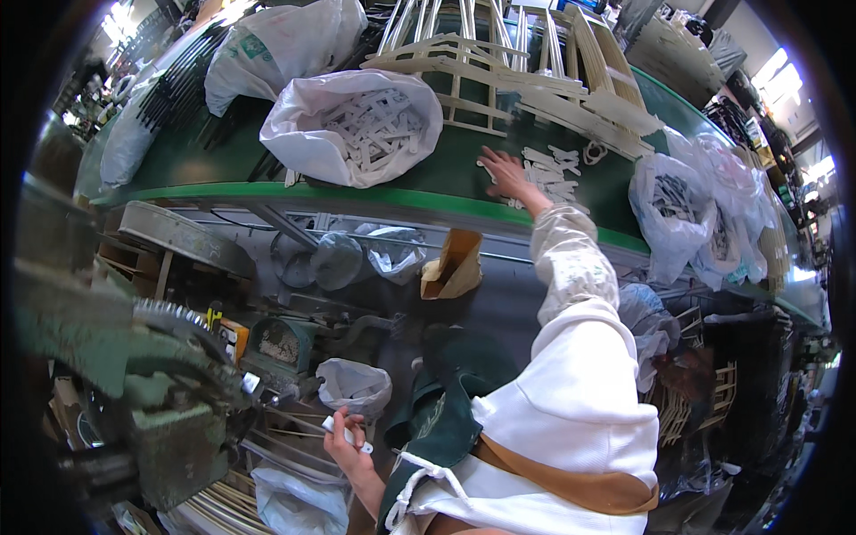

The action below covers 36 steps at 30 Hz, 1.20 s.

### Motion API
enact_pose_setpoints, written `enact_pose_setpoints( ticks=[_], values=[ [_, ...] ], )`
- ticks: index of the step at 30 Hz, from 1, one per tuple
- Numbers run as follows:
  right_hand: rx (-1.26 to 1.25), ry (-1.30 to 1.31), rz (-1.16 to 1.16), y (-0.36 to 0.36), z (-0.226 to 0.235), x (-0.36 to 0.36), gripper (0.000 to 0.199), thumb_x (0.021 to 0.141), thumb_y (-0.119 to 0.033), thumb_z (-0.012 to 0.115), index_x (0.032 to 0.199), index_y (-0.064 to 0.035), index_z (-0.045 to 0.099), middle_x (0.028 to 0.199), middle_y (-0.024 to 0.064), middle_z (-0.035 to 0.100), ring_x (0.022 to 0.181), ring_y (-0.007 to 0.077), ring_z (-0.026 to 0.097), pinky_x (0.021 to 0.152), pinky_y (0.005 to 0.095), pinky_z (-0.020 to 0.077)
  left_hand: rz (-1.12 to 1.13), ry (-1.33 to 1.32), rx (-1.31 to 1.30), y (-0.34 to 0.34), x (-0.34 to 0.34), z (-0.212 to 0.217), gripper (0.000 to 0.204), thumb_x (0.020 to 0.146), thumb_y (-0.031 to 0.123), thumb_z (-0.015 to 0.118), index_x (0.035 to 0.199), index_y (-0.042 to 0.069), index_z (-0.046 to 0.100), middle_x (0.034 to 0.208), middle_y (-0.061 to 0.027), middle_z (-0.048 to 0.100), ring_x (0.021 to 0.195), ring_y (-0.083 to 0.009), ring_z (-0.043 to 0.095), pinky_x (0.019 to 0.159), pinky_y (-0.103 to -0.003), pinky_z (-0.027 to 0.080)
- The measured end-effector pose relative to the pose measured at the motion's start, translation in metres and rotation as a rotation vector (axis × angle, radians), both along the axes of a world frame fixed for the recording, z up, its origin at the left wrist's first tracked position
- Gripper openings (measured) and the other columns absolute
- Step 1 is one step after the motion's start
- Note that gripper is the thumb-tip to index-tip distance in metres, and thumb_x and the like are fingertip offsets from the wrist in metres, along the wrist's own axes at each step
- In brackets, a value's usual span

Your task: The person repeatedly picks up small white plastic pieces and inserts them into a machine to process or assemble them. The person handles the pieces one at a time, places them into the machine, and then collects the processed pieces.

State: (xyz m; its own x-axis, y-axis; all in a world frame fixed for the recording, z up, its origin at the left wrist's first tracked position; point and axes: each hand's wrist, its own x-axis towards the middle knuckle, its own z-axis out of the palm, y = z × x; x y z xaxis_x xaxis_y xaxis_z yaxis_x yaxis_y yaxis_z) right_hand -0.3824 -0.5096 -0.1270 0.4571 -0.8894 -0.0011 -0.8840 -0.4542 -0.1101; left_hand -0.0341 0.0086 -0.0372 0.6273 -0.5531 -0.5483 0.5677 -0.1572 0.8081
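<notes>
My left hand (pixel 349 446) is closed around a small white flat part (pixel 341 432) with a hole in its end, low in the view near the machine. My right arm stretches out over the green table (pixel 428 169). At its end my right hand (pixel 510 176) is palm down with the fingers apart, beside a loose pile of white flat strips (pixel 551 174). A white ring-shaped piece (pixel 595 153) lies right of the pile. Left of my right hand stands a white sack (pixel 294 134), rolled open and full of similar white strips (pixel 379 129).
Pale slatted frames (pixel 499 67) are stacked at the back of the table. Plastic bags of parts (pixel 673 201) sit at the right. A green machine with a toothed wheel (pixel 178 325) stands at the left, near a small open bag (pixel 355 383). A cardboard box (pixel 453 265) is under the table.
</notes>
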Motion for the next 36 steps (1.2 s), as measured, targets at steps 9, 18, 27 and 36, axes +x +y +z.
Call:
enact_pose_setpoints(
  ticks=[9,18,27,36],
  values=[
    [0.036,-0.146,0.031,-0.025,-0.046,-0.059,0.070,0.073,-0.022,0.073,0.132,-0.0061,0.038,0.122,0.0173,0.042,0.115,0.0373,0.038,0.092,0.0532,0.0348,-0.151,0.050,0.033,-0.080,-0.027,0.010,0.022,0.092,0.018,0.055,0.098,-0.003,0.059,0.072,-0.0134,0.065,0.040,-0.0064,0.038,0.041,-0.019,0.026],
    [-0.183,-0.390,-0.031,-0.068,-0.055,-0.037,0.017,0.090,-0.016,0.054,0.097,-0.0013,0.048,0.091,0.0202,0.056,0.088,0.0391,0.053,0.076,0.0447,0.0418,-0.215,0.071,0.056,-0.120,-0.046,0.006,0.023,0.091,0.018,0.056,0.098,-0.003,0.060,0.073,-0.0137,0.066,0.042,-0.0058,0.039,0.042,-0.019,0.027],
    [-0.053,-1.542,-0.268,-0.096,-0.017,0.023,0.022,0.099,-0.023,0.044,0.096,-0.0017,0.049,0.069,0.0031,0.052,0.062,0.0109,0.053,0.055,0.0266,0.0426,-0.184,0.086,0.049,-0.116,-0.048,0.004,0.021,0.091,0.018,0.056,0.098,-0.001,0.062,0.073,-0.0126,0.065,0.043,-0.0048,0.039,0.042,-0.018,0.027],
    [-0.404,-1.197,-0.363,-0.059,-0.078,0.085,0.033,0.089,-0.026,0.062,0.106,-0.0014,0.050,0.079,0.0099,0.057,0.069,0.0194,0.053,0.067,0.0322,0.0438,-0.200,0.071,0.100,-0.111,-0.052,0.009,0.020,0.091,0.017,0.056,0.098,-0.001,0.062,0.073,-0.0128,0.065,0.043,-0.0043,0.039,0.043,-0.018,0.027]
  ],
)
